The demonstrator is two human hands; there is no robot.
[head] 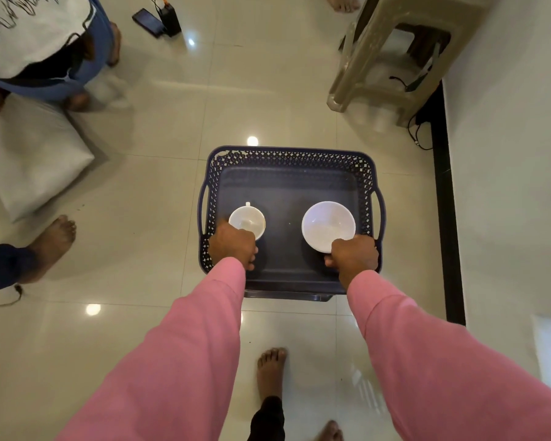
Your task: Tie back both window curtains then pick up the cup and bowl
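A dark blue basket point(287, 155) with perforated walls stands on the tiled floor below me. Inside it on the left is a white cup point(247, 219), its handle pointing away from me. My left hand point(233, 246) is closed on the cup's near rim. On the right lies a white bowl point(326, 222), and my right hand point(353, 254) grips its near edge. Both arms wear pink sleeves. I cannot tell whether cup and bowl rest on the basket floor or hang just above it. No curtains are in view.
A beige plastic stool point(392, 68) stands at the back right beside a white wall point(506, 186). Another person's foot point(50, 246) is at left, a crouched person point(45, 43) at top left, and a white cushion point(32, 160) below them. A phone point(148, 22) lies on the floor.
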